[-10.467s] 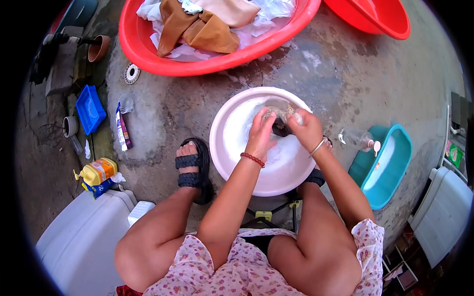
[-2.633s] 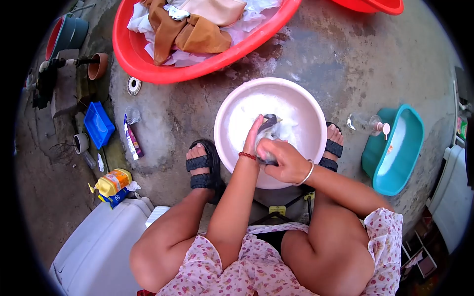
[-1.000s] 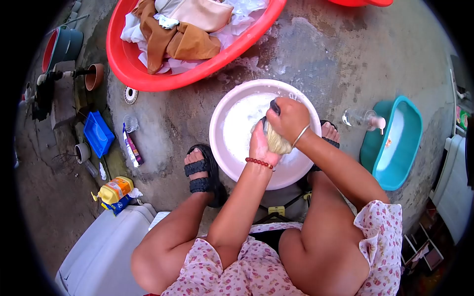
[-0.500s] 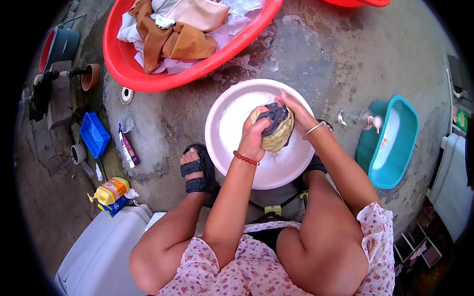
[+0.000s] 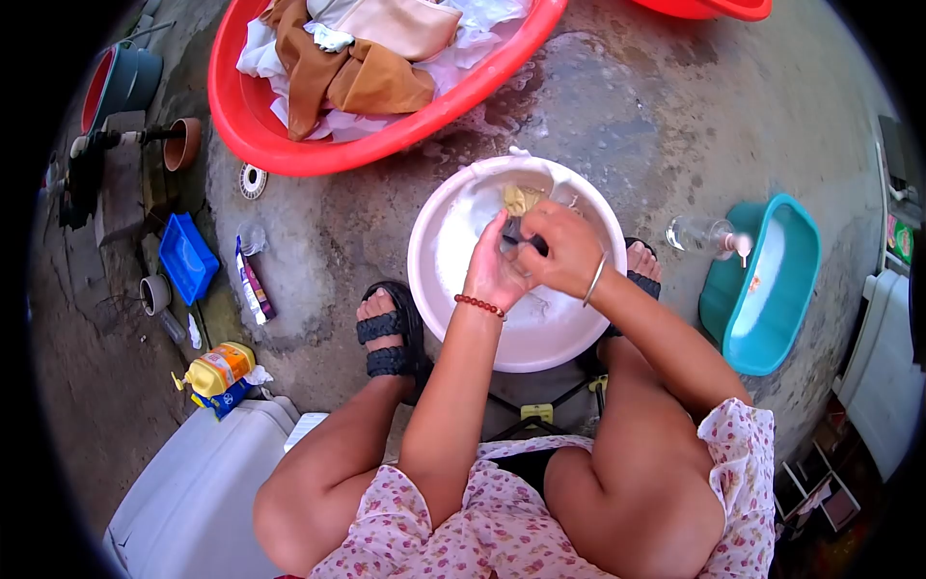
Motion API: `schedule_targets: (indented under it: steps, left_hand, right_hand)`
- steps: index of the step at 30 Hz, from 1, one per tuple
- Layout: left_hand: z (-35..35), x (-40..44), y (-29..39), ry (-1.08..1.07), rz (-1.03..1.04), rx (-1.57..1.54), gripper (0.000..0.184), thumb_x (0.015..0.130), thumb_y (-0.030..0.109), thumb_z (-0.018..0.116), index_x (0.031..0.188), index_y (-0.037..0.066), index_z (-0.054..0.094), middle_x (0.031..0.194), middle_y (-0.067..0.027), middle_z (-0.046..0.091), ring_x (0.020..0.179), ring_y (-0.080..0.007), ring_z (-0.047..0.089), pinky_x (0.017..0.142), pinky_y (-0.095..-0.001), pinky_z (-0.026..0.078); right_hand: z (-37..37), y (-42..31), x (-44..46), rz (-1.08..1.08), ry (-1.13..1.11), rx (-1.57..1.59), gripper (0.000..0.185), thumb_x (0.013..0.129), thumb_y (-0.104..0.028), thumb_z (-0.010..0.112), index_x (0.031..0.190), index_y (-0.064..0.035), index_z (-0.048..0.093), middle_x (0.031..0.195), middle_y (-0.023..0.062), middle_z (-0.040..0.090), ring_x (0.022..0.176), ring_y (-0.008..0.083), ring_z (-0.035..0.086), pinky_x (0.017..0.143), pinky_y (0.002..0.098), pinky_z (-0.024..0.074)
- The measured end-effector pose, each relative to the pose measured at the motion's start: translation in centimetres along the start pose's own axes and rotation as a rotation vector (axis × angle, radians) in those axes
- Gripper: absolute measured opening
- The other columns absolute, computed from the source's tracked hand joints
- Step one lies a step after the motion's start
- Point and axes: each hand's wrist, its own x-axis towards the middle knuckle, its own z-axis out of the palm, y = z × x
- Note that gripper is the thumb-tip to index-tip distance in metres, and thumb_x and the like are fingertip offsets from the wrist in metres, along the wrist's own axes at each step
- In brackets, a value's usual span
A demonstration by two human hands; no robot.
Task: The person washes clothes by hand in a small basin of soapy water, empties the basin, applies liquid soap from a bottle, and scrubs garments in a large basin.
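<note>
A pale pink basin (image 5: 422, 280) with white suds in it stands between my feet. Over it, my left hand (image 5: 496, 262) is turned palm up with its fingers bent around a wet cloth, khaki and dark grey. The khaki part of the cloth (image 5: 521, 200) shows beyond my fingers, toward the basin's far side. My right hand (image 5: 564, 243) is curled over the dark part of the same cloth, knuckles up, close against my left hand. Most of the dark part is hidden by my fingers.
A big red tub (image 5: 328, 157) of clothes stands ahead. To the right are a clear pump bottle (image 5: 696, 234) and a teal basin (image 5: 714, 304). On the left lie a blue tray (image 5: 188, 259), a purple-white packet (image 5: 253, 285) and a yellow jug (image 5: 217, 370).
The bunched cloth, earlier lifted between both hands, is now lower in the basin and mostly covered. My right hand has moved left and turned over it. Suds now show on the far rim.
</note>
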Motion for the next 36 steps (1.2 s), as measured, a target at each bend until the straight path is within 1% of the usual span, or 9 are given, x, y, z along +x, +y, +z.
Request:
schedule_targets:
  steps: [2,7,13,15,21,25,28,35,36]
  left_hand:
    - [-3.6,2.6,-1.0,-0.417,-0.126,-0.178,0.031,0.088,0.037,0.051,0.104,0.01,0.056,0.09,-0.0058,0.061,0.082,-0.0172,0.06,0.077,-0.0308,0.049]
    - [-2.7,2.2,-2.4,-0.373,-0.054,-0.188,0.031,0.09,0.036,0.045,0.104,0.011,0.056,0.094,-0.0043,0.062,0.083,-0.0173,0.06,0.075,-0.0318,0.05]
    - [1.7,-0.7,-2.7,-0.061,-0.018,-0.235,0.034,0.09,0.037,0.041,0.107,0.011,0.055,0.102,-0.0066,0.061,0.092,-0.0179,0.059,0.08,-0.0332,0.049]
    - [-1.1,1.0,-1.5,-0.414,-0.125,-0.234,0.031,0.09,0.036,0.044,0.102,0.01,0.056,0.091,-0.0058,0.061,0.085,-0.0161,0.059,0.076,-0.0333,0.05]
    - [1.6,0.9,-4.1,-0.061,0.03,-0.221,0.031,0.092,0.03,0.041,0.11,0.007,0.053,0.105,-0.0069,0.06,0.095,-0.019,0.059,0.084,-0.0336,0.048]
    - [-0.2,0.8,-3.7,-0.067,0.022,-0.215,0.032,0.092,0.032,0.04,0.108,0.008,0.054,0.103,-0.0061,0.061,0.093,-0.0189,0.059,0.083,-0.0338,0.048]
    - [-2.1,1.0,-2.6,-0.383,-0.087,-0.246,0.037,0.093,0.036,0.037,0.114,0.009,0.05,0.108,-0.0059,0.058,0.096,-0.019,0.058,0.085,-0.0357,0.047]
    - [0.4,0.6,-4.3,-0.053,0.05,-0.23,0.036,0.091,0.033,0.041,0.114,0.007,0.05,0.105,-0.0077,0.058,0.096,-0.0199,0.058,0.086,-0.0347,0.047]
    - [-3.0,3.0,-4.9,-0.305,-0.012,-0.255,0.036,0.091,0.033,0.042,0.114,0.006,0.05,0.105,-0.0083,0.058,0.095,-0.0203,0.058,0.085,-0.035,0.047]
  right_hand:
    - [0.9,-3.4,-1.2,-0.022,-0.105,0.178,0.01,0.066,-0.014,0.054,0.068,-0.004,0.053,0.072,0.0148,0.054,0.068,0.033,0.054,0.063,0.0415,0.0436]
    - [2.1,-2.6,-1.2,-0.125,0.014,-0.07,0.009,0.067,-0.016,0.056,0.07,-0.0075,0.052,0.06,0.01,0.054,0.056,0.0318,0.055,0.052,0.0428,0.0434]
    - [-0.1,-2.0,-0.3,0.153,0.085,-0.136,0.014,0.069,-0.018,0.059,0.069,-0.0068,0.051,0.059,0.0137,0.056,0.056,0.033,0.057,0.052,0.0424,0.0445]
    - [1.3,-4.9,-2.8,-0.028,0.025,0.002,0.013,0.068,-0.017,0.06,0.072,-0.0082,0.051,0.056,0.0122,0.054,0.053,0.0317,0.056,0.05,0.0422,0.0434]
    - [0.4,0.7,1.2,0.172,0.272,-0.225,0.012,0.07,-0.014,0.058,0.072,-0.0078,0.049,0.056,0.0132,0.055,0.054,0.0329,0.056,0.048,0.0453,0.0428]
    - [0.9,-2.8,-1.8,0.045,0.072,-0.183,0.013,0.068,-0.015,0.059,0.074,-0.0089,0.05,0.056,0.0116,0.054,0.052,0.0318,0.056,0.048,0.0429,0.0425]
    - [1.9,-4.9,-3.0,-0.003,0.002,-0.078,0.012,0.068,-0.014,0.06,0.074,-0.0088,0.051,0.057,0.0121,0.055,0.053,0.031,0.056,0.048,0.0413,0.0431]
    - [0.0,-1.9,-0.9,0.138,0.064,-0.188,0.009,0.069,-0.012,0.059,0.075,-0.0095,0.052,0.061,0.0147,0.057,0.056,0.0337,0.058,0.051,0.0433,0.0443]
    - [0.4,-3.4,-2.1,0.071,0.005,-0.199,0.01,0.068,-0.014,0.059,0.076,-0.0099,0.053,0.061,0.0142,0.057,0.056,0.0333,0.058,0.052,0.0414,0.0456]
